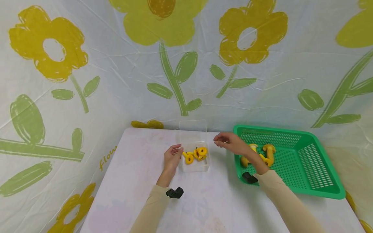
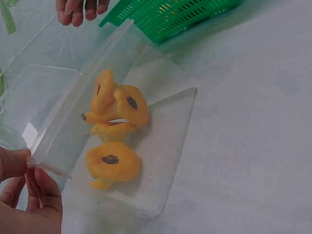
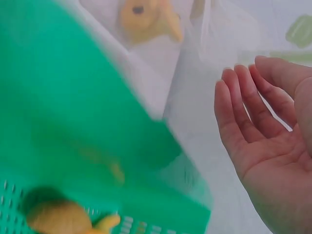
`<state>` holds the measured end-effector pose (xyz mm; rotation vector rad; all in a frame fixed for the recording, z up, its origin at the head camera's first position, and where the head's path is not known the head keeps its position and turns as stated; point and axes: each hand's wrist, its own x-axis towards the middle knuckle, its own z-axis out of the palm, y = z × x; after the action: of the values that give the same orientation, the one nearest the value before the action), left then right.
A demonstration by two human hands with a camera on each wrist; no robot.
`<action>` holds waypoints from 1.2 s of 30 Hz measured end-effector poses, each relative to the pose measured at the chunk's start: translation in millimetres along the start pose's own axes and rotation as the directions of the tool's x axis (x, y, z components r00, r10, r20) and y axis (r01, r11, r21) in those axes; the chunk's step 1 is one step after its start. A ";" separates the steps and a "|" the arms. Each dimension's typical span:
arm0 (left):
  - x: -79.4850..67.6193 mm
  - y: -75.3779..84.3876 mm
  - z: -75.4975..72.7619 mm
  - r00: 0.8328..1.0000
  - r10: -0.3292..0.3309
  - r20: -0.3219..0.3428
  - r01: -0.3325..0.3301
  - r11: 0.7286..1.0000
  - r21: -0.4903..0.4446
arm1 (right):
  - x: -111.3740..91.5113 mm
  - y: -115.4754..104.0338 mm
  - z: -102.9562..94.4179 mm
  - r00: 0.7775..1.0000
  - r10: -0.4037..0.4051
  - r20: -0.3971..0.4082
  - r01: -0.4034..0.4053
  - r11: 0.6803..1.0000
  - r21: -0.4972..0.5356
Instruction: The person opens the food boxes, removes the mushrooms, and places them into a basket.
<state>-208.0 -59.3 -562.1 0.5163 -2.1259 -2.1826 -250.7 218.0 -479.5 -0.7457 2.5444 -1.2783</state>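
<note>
A clear plastic box (image 1: 196,169) with its lid (image 1: 193,130) raised at the back stands on the table and holds several yellow mushrooms (image 2: 114,161) with dark centres. My left hand (image 1: 172,158) pinches the box at its left edge, thumb and fingertips at the corner in the left wrist view. Between the box and the green basket (image 1: 329,193), my right hand (image 1: 232,143) hovers with nothing in it. Its fingers (image 3: 246,107) are loosely bent, thumb apart from the palm side. Inside the basket lie brown mushrooms (image 1: 269,152) and yellow ones, partly hidden by my right forearm.
The basket takes up the table's right side, its perforated walls standing higher than the box. A flower-printed cloth (image 1: 131,81) hangs behind and to the left of the white-covered table (image 1: 140,207). Black wrist cameras (image 1: 175,193) sit on both sleeves.
</note>
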 end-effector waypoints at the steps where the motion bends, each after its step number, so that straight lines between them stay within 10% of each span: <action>1: 0.2 -0.3 -0.1 1.000 0.003 0.001 -0.003 1.000 0.000 | 2.6 -1.1 3.9 1.000 -0.011 0.004 0.011 1.000 -0.007; 26: 1.7 -1.8 0.3 1.000 0.000 -0.006 0.000 1.000 -0.023 | 47.9 -12.5 101.0 0.981 -0.139 0.138 0.143 0.990 -0.020; 36: 3.4 -3.7 -0.8 1.000 0.000 0.013 0.001 0.999 -0.041 | 51.2 -4.1 122.0 0.980 -0.148 0.133 0.171 0.969 -0.180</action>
<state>-210.3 -60.7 -566.4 0.5016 -2.0821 -2.2309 -245.7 104.8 -547.9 -1.0530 2.5778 -1.0069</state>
